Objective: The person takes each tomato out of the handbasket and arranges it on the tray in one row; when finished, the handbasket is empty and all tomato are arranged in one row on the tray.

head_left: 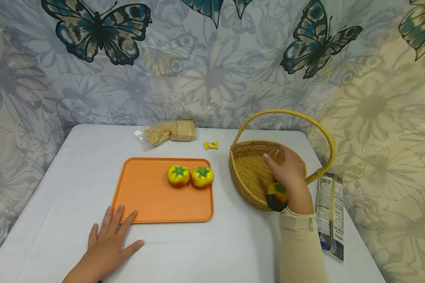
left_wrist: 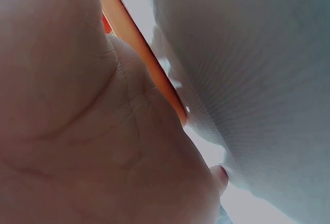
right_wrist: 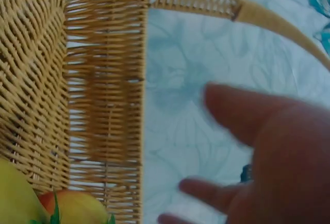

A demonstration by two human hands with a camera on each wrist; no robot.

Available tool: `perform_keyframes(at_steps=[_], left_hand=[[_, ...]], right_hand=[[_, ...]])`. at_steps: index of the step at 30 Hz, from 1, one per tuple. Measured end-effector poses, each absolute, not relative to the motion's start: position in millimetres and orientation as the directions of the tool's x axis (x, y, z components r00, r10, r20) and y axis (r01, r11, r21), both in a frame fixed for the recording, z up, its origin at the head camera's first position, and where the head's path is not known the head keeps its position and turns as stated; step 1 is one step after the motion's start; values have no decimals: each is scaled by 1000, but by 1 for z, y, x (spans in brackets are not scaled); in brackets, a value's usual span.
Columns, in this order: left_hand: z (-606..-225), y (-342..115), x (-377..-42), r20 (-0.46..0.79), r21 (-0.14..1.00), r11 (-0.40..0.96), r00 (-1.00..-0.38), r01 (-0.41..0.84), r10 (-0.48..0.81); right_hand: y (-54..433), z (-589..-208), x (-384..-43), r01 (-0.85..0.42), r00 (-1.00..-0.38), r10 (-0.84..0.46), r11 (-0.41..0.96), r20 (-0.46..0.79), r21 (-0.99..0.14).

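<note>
My left hand (head_left: 108, 241) lies with fingers spread at the near left corner of an orange tray (head_left: 148, 196), fingertips over its rim. Two yellow-and-red tomato-like fruits (head_left: 178, 175) with green leafy tops sit side by side at the tray's right. Over the wicker basket (head_left: 248, 173) reaches my right hand (head_left: 288, 167), its thumb and fingers apart with nothing between them in the right wrist view. Inside the basket, a similar fruit (head_left: 278, 190) shows beside the wrist, partly hidden. The right wrist view shows a red-and-yellow fruit (right_wrist: 77, 207) next to a larger yellow one (right_wrist: 18, 195).
A clear bag of beige beans or grains (head_left: 170, 132) lies at the table's back, with a small yellow wrapped candy (head_left: 211, 145) to its right. The basket's tall handle (head_left: 287, 112) arches up. A dark printed packet (head_left: 331, 216) lies right of the basket.
</note>
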State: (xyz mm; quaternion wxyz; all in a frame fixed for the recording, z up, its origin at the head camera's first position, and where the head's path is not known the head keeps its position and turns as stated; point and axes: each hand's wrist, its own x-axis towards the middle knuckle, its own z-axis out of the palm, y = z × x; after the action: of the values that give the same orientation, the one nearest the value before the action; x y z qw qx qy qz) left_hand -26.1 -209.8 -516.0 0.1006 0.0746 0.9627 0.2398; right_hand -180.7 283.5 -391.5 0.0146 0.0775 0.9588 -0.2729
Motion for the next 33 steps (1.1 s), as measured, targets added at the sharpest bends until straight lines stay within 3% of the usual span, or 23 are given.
perform_keyframes(at_steps=[11, 24, 33], left_hand=[[-514, -210, -26, -152, 477, 873, -970, 96, 190], [-519, -211, -25, -145, 485, 868, -969, 105, 198], [-519, -211, -25, -145, 487, 867, -969, 106, 200]], right_hand=[[302, -405, -185, 324, -942, 225, 805, -250, -497], [306, -413, -192, 313, -942, 223, 853, -251, -417], [303, -417, -198, 325, -943, 231, 796, -239, -512]])
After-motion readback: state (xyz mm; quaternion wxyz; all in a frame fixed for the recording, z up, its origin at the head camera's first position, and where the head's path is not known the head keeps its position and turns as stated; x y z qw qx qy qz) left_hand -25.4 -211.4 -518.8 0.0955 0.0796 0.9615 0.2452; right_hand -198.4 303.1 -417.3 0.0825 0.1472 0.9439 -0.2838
